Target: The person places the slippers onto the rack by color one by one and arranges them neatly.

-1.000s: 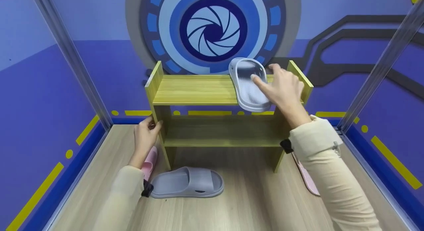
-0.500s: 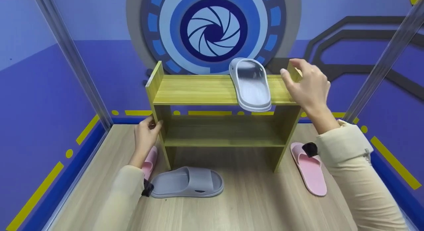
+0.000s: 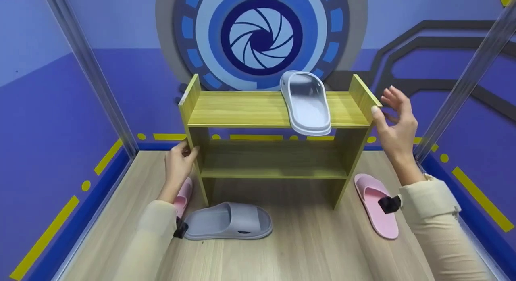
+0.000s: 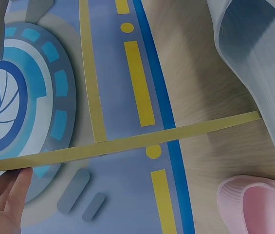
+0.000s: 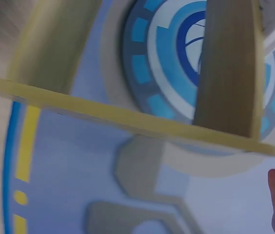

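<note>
A wooden shoe rack (image 3: 274,171) with a top board and a middle shelf stands in front of me. My left hand (image 3: 177,164) pinches the front edge of its left side panel; the left wrist view shows thumb and fingers on either side of that edge. Just outside the right side panel, my right hand (image 3: 397,130) is raised with its fingers spread and loosely bent, holding nothing. Whether the thumb touches the panel is unclear. On the top board, right of centre, lies a light grey-blue slipper (image 3: 308,103), its heel end jutting past the front edge.
A grey slipper (image 3: 227,221) lies sideways on the wooden floor before the rack's left leg. One pink slipper (image 3: 183,197) is partly hidden behind my left arm. Another pink slipper (image 3: 379,216) lies right of the rack. Blue-purple walls (image 3: 125,91) enclose the back and sides.
My right hand has left the light slipper on the top board and moved right, then down beside the right panel. The left hand keeps its place, and the right pink slipper is more exposed.
</note>
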`<state>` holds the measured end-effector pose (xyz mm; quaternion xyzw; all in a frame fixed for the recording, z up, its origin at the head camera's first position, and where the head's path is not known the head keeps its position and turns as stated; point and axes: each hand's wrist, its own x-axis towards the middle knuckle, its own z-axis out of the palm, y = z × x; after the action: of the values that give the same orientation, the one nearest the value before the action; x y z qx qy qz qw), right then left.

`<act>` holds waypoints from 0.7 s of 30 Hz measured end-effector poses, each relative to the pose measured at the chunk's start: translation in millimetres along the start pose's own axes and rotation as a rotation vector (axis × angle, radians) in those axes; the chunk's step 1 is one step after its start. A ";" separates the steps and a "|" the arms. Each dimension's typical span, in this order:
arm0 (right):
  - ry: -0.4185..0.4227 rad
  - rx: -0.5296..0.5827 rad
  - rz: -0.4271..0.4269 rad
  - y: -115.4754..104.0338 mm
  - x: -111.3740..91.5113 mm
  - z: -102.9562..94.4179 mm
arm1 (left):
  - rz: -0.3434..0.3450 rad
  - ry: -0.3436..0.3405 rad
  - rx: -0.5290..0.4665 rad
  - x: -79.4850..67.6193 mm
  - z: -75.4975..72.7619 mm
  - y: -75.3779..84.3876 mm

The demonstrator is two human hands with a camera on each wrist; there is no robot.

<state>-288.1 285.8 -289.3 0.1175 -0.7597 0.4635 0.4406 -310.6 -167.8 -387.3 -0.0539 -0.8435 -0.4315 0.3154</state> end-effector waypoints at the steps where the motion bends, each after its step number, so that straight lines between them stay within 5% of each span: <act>1: -0.006 0.012 0.015 0.8 -4.9 -0.7 | -0.004 -0.002 -0.001 0.1 0.1 -0.4; 7: -0.051 0.092 0.105 14.7 -33.8 2.6 | -0.007 -0.003 -0.006 0.4 0.3 -1.2; 21: -0.258 0.074 0.330 61.2 -89.4 15.3 | 0.023 0.012 -0.030 1.2 1.5 -1.5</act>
<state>-280.4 286.1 -398.5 0.0660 -0.8014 0.5379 0.2532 -312.8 -167.8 -388.3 -0.0657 -0.8343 -0.4407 0.3248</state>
